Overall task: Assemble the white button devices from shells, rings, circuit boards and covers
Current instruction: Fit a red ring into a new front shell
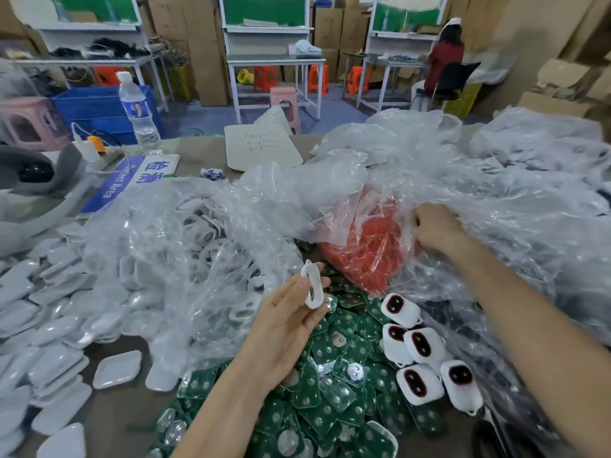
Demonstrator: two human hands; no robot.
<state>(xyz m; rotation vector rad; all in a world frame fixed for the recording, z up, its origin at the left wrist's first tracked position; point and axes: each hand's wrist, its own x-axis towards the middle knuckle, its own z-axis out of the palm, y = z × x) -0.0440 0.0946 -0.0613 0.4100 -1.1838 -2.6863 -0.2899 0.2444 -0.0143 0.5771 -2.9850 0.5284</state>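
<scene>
Left hand pinches white shell; right hand at red-ring bag, grip unclear.

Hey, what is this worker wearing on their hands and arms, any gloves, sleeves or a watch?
Nothing that shows: the left hand and right hand are ungloved, and both forearms are bare to the frame edge, with no sleeves, watch or jewellery visible.

Five assembled white button devices lie toward the table's front edge. One white shell is held up. There is one bag of orange rings and one water bottle. The green circuit boards and white covers are piled too thickly to count.
</scene>
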